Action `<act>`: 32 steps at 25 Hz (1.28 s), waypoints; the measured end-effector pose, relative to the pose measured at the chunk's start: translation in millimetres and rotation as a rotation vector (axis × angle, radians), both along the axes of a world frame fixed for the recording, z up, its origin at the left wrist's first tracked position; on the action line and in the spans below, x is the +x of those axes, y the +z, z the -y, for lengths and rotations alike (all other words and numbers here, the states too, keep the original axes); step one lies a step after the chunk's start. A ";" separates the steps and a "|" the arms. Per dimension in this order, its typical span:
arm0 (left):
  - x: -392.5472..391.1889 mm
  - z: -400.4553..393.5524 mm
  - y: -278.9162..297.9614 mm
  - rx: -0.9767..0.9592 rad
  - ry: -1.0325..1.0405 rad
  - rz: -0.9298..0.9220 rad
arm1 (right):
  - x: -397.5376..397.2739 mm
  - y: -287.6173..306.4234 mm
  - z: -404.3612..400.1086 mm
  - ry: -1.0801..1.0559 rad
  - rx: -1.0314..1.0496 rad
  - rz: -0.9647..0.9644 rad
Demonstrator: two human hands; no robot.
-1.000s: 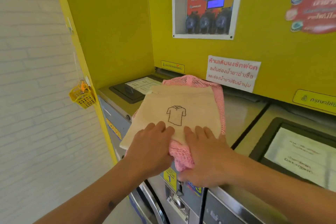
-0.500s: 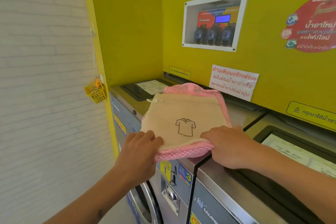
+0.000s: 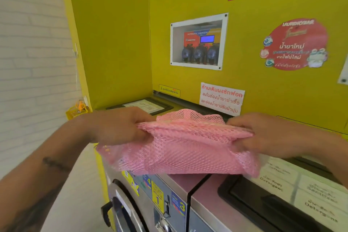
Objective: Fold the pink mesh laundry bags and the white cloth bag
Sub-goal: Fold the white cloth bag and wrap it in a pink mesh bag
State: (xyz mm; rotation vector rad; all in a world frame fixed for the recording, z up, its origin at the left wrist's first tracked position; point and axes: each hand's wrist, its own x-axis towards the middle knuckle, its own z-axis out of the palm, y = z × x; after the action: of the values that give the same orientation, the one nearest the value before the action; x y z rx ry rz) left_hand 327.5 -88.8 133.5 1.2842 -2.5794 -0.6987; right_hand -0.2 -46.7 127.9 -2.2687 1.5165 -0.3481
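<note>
The pink mesh laundry bags (image 3: 184, 149) form a folded stack lifted off the washing machine top (image 3: 188, 181). My left hand (image 3: 120, 126) grips the stack's left end and my right hand (image 3: 263, 133) grips its right end. The stack's underside faces me and its front edge hangs loosely down. A thin cream edge shows between the pink layers near the top; the white cloth bag is otherwise hidden inside the stack.
Two steel front-loading washers stand side by side below, the left with a round door (image 3: 122, 211). A black detergent lid (image 3: 282, 199) is on the right washer. Yellow wall panels with signs rise behind. A small yellow basket (image 3: 75, 111) hangs at left.
The stack lay flat on the washer top with the white cloth bag uppermost. Both hands have since gripped its ends and raised it, tilting the pink underside toward me; the camera tilted upward.
</note>
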 end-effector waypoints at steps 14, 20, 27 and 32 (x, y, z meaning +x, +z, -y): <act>-64.5 235.6 -16.6 -0.522 0.274 0.286 | 10.7 -22.7 189.0 -0.444 -0.095 0.029; -95.3 235.8 -76.5 -0.704 0.287 0.209 | 29.4 -64.0 232.8 -0.593 -0.245 -0.384; -69.4 246.3 -140.0 -0.284 0.073 0.243 | 27.2 -93.8 235.2 -0.500 0.212 -0.470; -32.7 255.9 -117.5 -0.587 -0.015 0.067 | 40.0 -56.9 199.9 -0.401 0.214 -0.608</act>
State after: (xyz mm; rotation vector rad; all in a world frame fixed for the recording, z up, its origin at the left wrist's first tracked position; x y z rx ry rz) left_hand 294.8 -344.7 16.0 1.0981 -2.5533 0.1124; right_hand 39.7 -246.5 71.0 -1.9808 2.1868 0.4294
